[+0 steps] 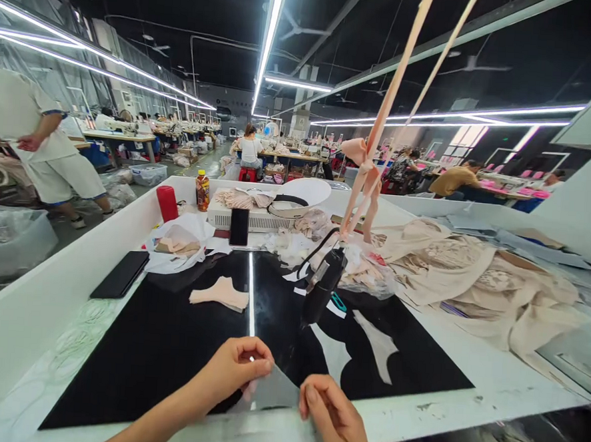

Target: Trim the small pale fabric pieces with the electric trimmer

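My left hand (239,371) pinches one edge of a thin, see-through sheet piece (278,388) above the front of the black mat (131,364). At the sheet's other end is my right hand (331,410), its thumb and fingers closed on the edge. Just beyond lie a pale, curved cut piece (331,351) and a second whitish cut piece (378,343). A stack of peach fabric pieces (221,293) rests on the mat's left half. Over the mat, a black handheld tool (324,286) hangs from peach fabric strips (366,165).
Beige fabric (492,280) is heaped on the right. A phone (239,226) leans against a white box (260,220) at the back, near a drink bottle (202,192). A black case (120,275) lies left. A person (32,111) walks beyond the table's left wall.
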Motion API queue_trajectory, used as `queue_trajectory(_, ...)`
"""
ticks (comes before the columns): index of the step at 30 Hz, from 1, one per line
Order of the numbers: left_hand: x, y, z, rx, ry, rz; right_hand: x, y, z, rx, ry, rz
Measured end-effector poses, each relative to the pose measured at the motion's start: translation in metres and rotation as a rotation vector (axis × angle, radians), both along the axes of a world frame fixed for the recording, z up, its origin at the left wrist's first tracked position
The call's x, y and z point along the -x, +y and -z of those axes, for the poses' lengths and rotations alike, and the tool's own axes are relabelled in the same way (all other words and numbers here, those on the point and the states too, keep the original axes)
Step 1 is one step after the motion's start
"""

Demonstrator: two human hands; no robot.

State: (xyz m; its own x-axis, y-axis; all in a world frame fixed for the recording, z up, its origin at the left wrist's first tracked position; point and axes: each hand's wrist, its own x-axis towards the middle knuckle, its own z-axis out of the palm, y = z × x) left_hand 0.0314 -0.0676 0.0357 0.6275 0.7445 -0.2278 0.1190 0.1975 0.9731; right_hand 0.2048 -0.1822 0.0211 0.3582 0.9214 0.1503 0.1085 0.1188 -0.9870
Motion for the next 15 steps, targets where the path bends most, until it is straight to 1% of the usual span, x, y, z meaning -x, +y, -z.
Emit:
queue_trajectory(4, 0.012, 0.02, 0.01, -0.176, 0.156, -0.022, 0.006, 0.015, 0.02, 0.035, -0.228, -0.105)
queue_trajectory(6, 0.015, 0.027, 0.015, -0.312, 0.238, -0.07, 0.003, 0.025, 0.03, 0.03, -0.393, -0.151)
queue_trajectory(9, 0.02, 0.03, 0.018, -0.54, 0.326, -0.137, -0.005, 0.031, 0.044, -0.013, -0.647, -0.162)
queue_trajectory(11, 0.022, 0.028, 0.019, -0.642, 0.337, -0.133, -0.011, 0.028, 0.05, -0.04, -0.721, -0.121)
queue_trajectory(14, 0.026, 0.024, 0.025, -0.754, 0.313, -0.084, -0.024, 0.017, 0.053, -0.08, -0.712, 0.015)
queue_trajectory(15, 0.027, 0.023, 0.029, -0.83, 0.324, -0.069, -0.031, 0.013, 0.053, -0.082, -0.712, 0.07)
